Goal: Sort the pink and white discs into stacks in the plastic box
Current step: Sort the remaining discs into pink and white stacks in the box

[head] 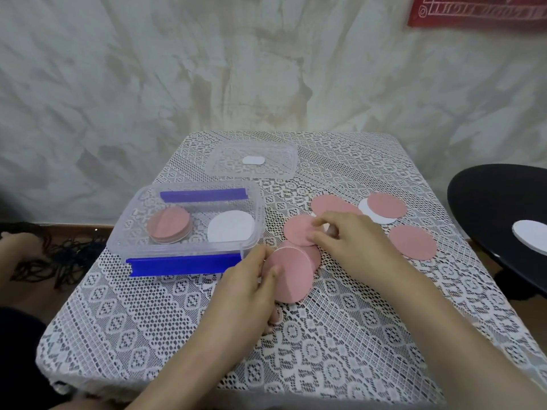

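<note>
A clear plastic box (189, 253) with blue clips stands on the left of the table. Inside it are a pink stack (168, 227) on the left and a white stack (231, 230) on the right. My left hand (245, 291) holds a small pile of pink discs (291, 275) by its edge, just right of the box. My right hand (346, 235) pinches a pink disc (297, 232) lying among the loose ones. More pink discs (413, 242) and a white disc (371, 216) under a pink one (386, 205) lie further right.
The clear lid (251, 162) lies behind the box with a white label on it. A black round tray (497, 208) at the right edge carries a white disc (531, 235). A lace cloth (296, 350) covers the table; black cords lie on the floor at left.
</note>
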{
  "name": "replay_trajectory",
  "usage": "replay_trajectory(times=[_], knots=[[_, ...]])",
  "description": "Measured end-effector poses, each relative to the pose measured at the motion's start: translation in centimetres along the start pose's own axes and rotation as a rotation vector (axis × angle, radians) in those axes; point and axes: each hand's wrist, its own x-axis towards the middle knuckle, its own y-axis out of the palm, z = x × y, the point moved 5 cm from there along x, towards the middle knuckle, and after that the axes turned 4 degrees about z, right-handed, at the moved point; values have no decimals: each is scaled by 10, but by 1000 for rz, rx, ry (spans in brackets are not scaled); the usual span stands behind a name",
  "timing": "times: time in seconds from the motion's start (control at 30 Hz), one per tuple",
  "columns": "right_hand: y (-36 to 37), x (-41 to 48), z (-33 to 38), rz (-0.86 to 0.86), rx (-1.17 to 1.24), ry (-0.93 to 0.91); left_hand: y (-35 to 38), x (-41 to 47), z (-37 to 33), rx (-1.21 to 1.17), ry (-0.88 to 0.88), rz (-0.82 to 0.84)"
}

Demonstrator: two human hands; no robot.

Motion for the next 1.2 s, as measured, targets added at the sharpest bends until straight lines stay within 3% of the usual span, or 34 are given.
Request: replay_trajectory(times=[0.13,0.27,0.7,0.87,1.1,1.2], knots=[[7,9,5,-6,-275,37,0,2,0,25,1,6],[10,12,9,-16,-296,77,-1,1,-1,47,6,9],[-3,3,4,-58,68,69,-4,-2,-1,16,6,-10],[-16,-14,3,31,630,24,-7,-5,-1,28,7,-1],[0,-46,18,232,499,-47,-10,-10,-2,12,84,-8],[15,-53,27,218,504,-71,-9,-13,-3,22,119,37]])
